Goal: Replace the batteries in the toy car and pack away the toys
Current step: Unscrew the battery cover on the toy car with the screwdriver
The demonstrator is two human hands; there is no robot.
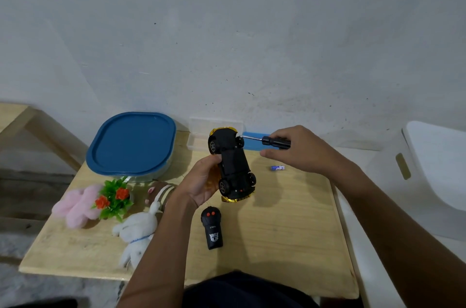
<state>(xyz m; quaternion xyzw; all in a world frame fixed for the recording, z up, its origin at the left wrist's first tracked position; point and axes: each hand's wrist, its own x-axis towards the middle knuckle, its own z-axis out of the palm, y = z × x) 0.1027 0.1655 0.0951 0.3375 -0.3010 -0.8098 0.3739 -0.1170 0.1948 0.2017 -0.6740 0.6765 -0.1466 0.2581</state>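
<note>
The gold toy car (230,165) is held upside down above the wooden table (290,227), its black underside and wheels facing up. My left hand (199,184) grips it from the left side. My right hand (297,149) holds a black-handled screwdriver (267,141), whose metal tip points left at the car's far end. A small blue battery (278,168) lies on the table below my right hand. The black remote control (211,228) with two red buttons lies in front of the car.
A clear box with a blue lid (132,144) stands at the back left. A pink plush (77,204), a plastic plant (114,198), a brown plush (158,193) and a white plush (137,232) lie at the left. A clear case (201,135) and a blue pad (254,144) sit by the wall. A white chair (428,176) is at the right.
</note>
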